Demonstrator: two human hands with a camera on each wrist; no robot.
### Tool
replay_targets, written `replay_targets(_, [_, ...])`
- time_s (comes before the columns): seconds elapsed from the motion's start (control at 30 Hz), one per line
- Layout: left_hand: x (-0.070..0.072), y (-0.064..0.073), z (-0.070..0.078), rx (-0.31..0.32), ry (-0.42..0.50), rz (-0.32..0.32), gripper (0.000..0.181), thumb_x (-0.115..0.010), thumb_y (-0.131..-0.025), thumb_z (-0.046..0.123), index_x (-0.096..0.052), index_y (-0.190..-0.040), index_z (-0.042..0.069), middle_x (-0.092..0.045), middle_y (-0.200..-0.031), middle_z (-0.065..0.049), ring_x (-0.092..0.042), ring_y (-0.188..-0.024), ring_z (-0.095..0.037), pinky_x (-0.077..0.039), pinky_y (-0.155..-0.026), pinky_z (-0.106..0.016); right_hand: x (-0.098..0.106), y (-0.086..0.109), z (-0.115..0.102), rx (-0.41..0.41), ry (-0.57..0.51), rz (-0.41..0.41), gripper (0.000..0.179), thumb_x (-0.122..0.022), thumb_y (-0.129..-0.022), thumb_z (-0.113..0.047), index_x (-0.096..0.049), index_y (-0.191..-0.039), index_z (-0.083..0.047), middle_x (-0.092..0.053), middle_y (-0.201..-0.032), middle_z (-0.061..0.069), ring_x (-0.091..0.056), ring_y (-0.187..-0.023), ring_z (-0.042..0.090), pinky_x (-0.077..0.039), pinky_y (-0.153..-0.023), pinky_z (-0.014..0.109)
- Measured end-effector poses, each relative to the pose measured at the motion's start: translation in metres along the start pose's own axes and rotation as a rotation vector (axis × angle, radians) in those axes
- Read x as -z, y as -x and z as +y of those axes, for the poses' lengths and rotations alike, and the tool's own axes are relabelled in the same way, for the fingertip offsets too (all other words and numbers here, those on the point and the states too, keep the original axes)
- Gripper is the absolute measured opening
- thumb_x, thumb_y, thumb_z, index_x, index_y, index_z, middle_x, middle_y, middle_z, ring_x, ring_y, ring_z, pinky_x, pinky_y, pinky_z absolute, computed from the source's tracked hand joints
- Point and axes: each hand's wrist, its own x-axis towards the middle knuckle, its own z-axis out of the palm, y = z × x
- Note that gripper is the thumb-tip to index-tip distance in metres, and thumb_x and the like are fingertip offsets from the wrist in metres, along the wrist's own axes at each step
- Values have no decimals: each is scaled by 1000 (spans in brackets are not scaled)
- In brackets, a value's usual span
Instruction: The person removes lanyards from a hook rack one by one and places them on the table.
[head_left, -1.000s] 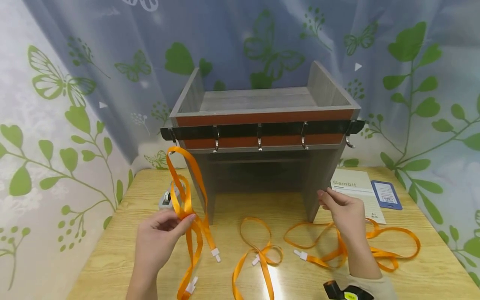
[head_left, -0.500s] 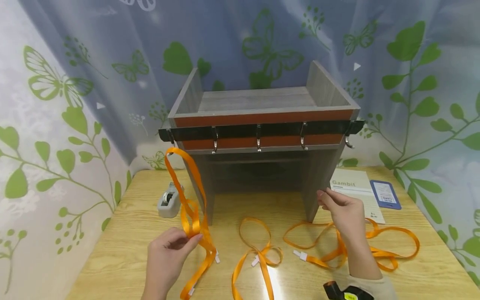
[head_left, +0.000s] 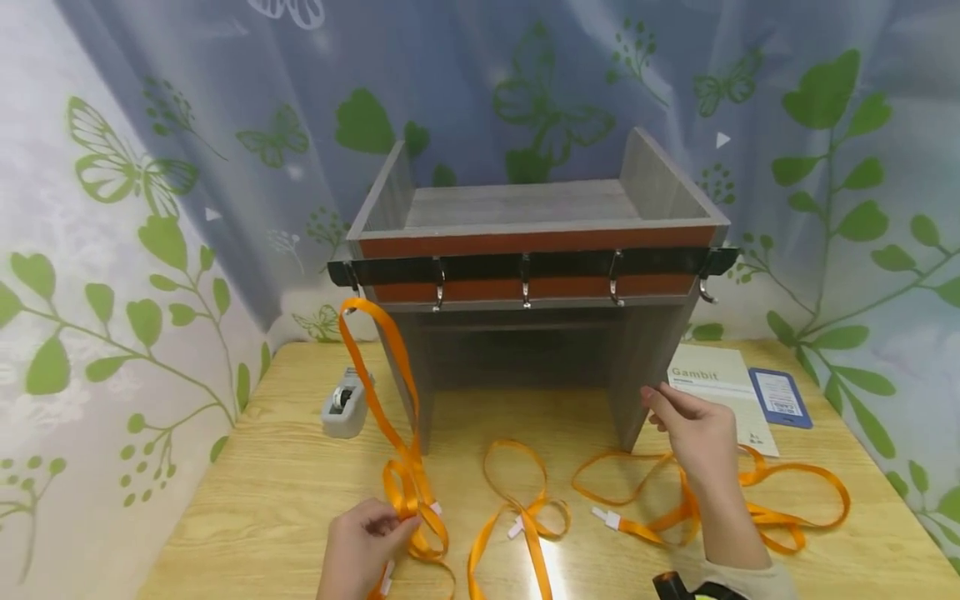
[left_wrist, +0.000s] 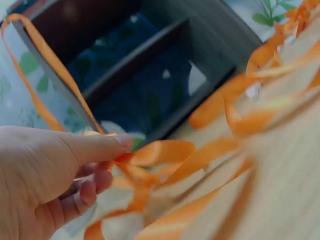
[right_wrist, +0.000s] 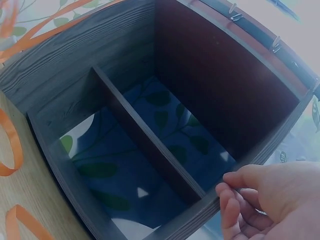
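An orange lanyard [head_left: 399,350] hangs by its loop from the leftmost hook of a black hook rail [head_left: 487,267]. My left hand [head_left: 367,546] pinches the lanyard's lower, bunched part between thumb and fingers, low over the table. In the left wrist view, folded strands of the lanyard [left_wrist: 165,152] spread out past my thumb tip. The rail runs across the front of a grey wooden shelf [head_left: 645,354]. My right hand [head_left: 697,433] holds the front edge of the shelf's right side panel with thumb and curled fingers, as the right wrist view also shows.
A second orange lanyard [head_left: 531,533] lies at the table's middle, and more orange lanyard [head_left: 637,525] lies under my right forearm. A grey tape dispenser [head_left: 345,408] stands left of the shelf. On the right lie a "Gambit" pad [head_left: 705,375] and a blue badge holder [head_left: 780,396].
My left hand has moved down and to the right, drawing the bunched lanyard lower below its hook. The tape dispenser is now uncovered. My right hand stays at the panel.
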Motion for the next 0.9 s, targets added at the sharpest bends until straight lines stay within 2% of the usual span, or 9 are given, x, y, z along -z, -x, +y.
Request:
replay_targets(0.17, [-3, 4, -12, 65, -69, -60, 30, -90, -72, 16, -62, -59, 14, -51, -57, 7, -44, -51, 0, -42, -49, -18, 2, 3, 3, -7, 5, 11, 54, -73, -88, -46, -69, -128, -10, -74, -80, -22, -66, -74, 2, -50, -69, 15])
replay_targets(0.4, [-4, 7, -14, 130, -143, -64, 24, -89, -73, 24, -71, -60, 14, -62, -59, 6, -52, -52, -1, -47, -50, -19, -2, 2, 6, 16, -42, -6, 47, -74, -90, -38, -70, -126, -8, -72, -76, -26, -66, -72, 2, -52, -68, 14])
replay_targets(0.53, [-3, 2, -9, 102, -147, 31, 22, -92, -68, 29, -74, -62, 18, -67, -60, 6, -56, -51, -1, -50, -50, -18, -4, 0, 6, 21, -43, -12, 47, -74, -89, -39, -70, -126, -9, -71, -77, -27, -66, -72, 3, -53, -70, 15])
replay_targets(0.73, [1, -7, 9, -21, -80, 185, 27, -94, -64, 29, -69, -59, 20, -63, -56, 10, -52, -47, -1, -47, -47, -18, -2, -3, 5, 13, -55, 15, 48, -76, -88, -39, -70, -125, -9, -71, -75, -27, -66, -70, 2, -53, -69, 15])
replay_targets(0.9, [5, -19, 20, -81, -13, 278, 19, -93, -67, 17, -79, -78, 12, -66, -66, 5, -57, -55, -1, -51, -53, -15, -1, -3, 6, 22, -77, 9, 45, -76, -89, -33, -70, -125, -7, -70, -74, -29, -66, -69, 2, -53, -68, 14])
